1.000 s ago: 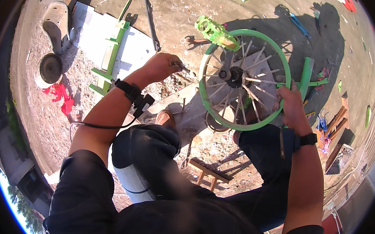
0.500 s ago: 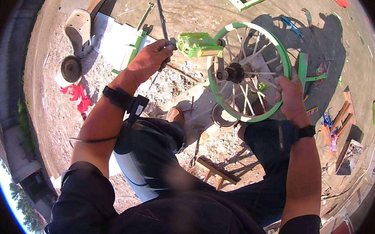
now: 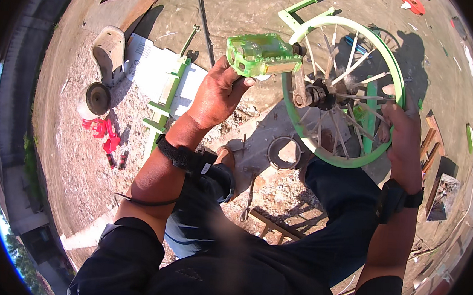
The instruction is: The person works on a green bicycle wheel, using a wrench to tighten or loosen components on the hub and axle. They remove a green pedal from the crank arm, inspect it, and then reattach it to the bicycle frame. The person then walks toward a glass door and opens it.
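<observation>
My right hand (image 3: 405,132) grips the pale green rim of a spoked wheel (image 3: 389,64), which I hold raised and tilted over the ground. A crank arm (image 3: 300,91) at the black hub (image 3: 322,95) carries a translucent green pedal (image 3: 260,49). My left hand (image 3: 218,94) is closed just under the pedal's left end, its fingertips partly hidden; what is between them cannot be made out.
A green bracket (image 3: 172,88) lies on white sheeting (image 3: 144,61). Left are a pale moulded seat (image 3: 107,45), a round pot (image 3: 94,99) and red pieces (image 3: 106,133). A metal ring (image 3: 285,140) lies between my feet, wooden pieces (image 3: 434,136) at right, green parts (image 3: 292,11) beyond.
My left hand has risen and moved right to the pedal. The wheel is lifted rightward and tilted, the pedal now nearly horizontal. The view has shifted slightly.
</observation>
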{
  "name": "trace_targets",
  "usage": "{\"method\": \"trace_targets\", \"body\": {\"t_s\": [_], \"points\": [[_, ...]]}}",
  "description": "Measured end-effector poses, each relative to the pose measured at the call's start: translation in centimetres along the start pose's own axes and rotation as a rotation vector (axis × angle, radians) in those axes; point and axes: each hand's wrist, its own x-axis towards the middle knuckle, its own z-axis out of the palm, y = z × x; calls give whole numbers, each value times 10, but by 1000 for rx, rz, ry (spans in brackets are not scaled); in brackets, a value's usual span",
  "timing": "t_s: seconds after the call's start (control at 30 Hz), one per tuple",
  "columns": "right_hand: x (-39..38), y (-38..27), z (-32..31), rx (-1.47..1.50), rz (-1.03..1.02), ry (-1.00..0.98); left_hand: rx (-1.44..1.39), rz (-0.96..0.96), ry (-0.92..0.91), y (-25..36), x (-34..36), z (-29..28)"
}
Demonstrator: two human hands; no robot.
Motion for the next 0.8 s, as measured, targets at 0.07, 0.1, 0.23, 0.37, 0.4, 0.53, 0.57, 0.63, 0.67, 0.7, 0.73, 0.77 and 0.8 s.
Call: {"method": "trace_targets", "body": {"t_s": [0.07,0.1,0.23,0.37,0.4,0.53,0.57,0.63,0.67,0.7,0.73,0.77,0.8], "points": [[-9,-7,-1,-41,29,4,-107,111,40,0,4,4],[-12,-7,-1,-61,45,4,-92,91,34,3,4,2],[-16,-3,-8,-48,81,-68,-62,3,3,8,-1,-3],[-21,-8,-7,10,118,-75,-26,86,45,9,1,0],[-21,-9,-7,26,122,-87,-115,66,68,10,1,2],[-19,-8,-11,89,148,-138,-150,192,100,22,11,2],[-18,-7,-12,99,156,-134,-180,190,98,26,13,2],[-16,-3,-12,120,171,-126,52,258,65,23,13,-3],[-15,-2,-13,115,175,-131,146,250,29,28,12,-7],[-15,-2,-13,110,180,-135,240,242,-7,31,12,-8],[-14,-2,-12,105,184,-140,170,227,74,30,16,-1],[-14,-2,-12,113,192,-148,104,205,59,28,15,1],[-13,-2,-12,122,199,-155,37,183,45,25,12,3]]}}
